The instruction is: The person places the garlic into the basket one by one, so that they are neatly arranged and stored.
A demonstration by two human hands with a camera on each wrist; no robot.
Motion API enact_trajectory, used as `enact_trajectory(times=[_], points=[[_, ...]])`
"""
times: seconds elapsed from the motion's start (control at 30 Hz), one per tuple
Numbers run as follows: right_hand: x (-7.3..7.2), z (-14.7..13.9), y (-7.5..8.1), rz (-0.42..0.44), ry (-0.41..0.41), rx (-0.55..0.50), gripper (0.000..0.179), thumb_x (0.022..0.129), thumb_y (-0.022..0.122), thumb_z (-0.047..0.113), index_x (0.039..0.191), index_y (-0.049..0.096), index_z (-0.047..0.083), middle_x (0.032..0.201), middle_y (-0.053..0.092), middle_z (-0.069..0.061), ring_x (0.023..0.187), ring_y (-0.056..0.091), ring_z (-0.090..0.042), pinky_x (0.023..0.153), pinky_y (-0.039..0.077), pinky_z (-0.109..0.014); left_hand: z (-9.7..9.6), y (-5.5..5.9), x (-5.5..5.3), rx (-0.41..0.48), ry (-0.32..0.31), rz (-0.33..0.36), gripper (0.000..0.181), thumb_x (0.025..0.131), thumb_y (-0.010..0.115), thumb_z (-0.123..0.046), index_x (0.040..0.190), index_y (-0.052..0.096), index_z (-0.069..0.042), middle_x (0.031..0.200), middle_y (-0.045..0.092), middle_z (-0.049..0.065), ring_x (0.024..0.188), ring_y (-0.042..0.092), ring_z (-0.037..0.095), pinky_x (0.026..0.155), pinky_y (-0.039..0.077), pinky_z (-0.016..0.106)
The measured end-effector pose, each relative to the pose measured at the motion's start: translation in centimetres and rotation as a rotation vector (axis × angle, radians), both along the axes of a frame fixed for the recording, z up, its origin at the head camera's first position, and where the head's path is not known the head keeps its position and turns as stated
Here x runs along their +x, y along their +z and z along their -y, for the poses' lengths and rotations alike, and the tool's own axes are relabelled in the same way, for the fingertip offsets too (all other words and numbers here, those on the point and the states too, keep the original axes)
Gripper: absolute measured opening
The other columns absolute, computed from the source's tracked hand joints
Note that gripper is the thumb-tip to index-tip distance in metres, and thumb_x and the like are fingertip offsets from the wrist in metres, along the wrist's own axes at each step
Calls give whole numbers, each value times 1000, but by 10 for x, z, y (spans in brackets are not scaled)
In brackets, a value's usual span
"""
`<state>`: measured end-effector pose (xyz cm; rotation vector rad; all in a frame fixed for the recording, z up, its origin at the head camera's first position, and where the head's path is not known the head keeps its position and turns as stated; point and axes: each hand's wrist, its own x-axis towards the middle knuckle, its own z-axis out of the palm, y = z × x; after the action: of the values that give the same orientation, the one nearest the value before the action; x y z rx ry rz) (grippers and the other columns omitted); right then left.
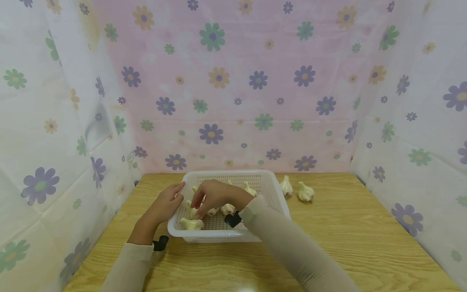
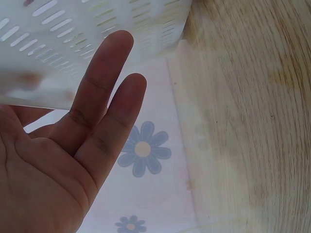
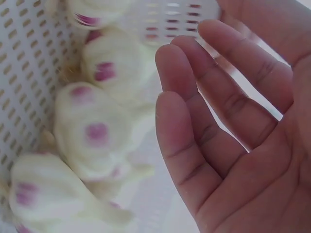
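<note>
A white plastic basket with slotted sides holds several garlic bulbs, pale with purple patches. My left hand is at the basket's left rim, its fingertips touching the edge; in the left wrist view two nearly straight fingers extend along the outside wall. Inside the basket, my right hand hovers over the bulbs on the left side, fingers bent downward. From the right wrist, its fingers look loosely bent with nothing between them, beside a row of garlic bulbs.
Two more garlic bulbs, one upright and one leaning, lie on the wooden table right of the basket. Flower-patterned cloth encloses the table at the back and both sides. A black camera mount sits at each wrist.
</note>
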<state>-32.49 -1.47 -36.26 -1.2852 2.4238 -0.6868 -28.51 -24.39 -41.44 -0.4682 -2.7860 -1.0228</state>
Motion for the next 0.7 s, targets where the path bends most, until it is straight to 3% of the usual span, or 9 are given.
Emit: enact_trajectory(times=[0.27,0.5,0.7], points=[[-3,-42,25,75,-5,-156,33,83,88,31,113,81,19,116,78,-1,95,75,-11,81,60,-27,-2,3,-1,-6,-1,14,56,107,39,-17,160,35,-1,161,39,26,143,44,49,111,41,65],[-6,-88,36,16,-100,-242,29,85,85,34,112,80,28,120,75,3,97,75,-14,84,61,-31,-1,1,0,-3,0,10,56,107,38,-17,160,34,-1,161,39,26,142,45,48,111,42,64],[-4,-125,36,-36,-171,-295,28,86,84,38,112,79,31,120,75,6,98,75,-12,85,61,-34,-1,-1,-1,4,-8,-2,55,107,39,-17,160,35,0,160,39,26,142,44,49,111,42,64]])
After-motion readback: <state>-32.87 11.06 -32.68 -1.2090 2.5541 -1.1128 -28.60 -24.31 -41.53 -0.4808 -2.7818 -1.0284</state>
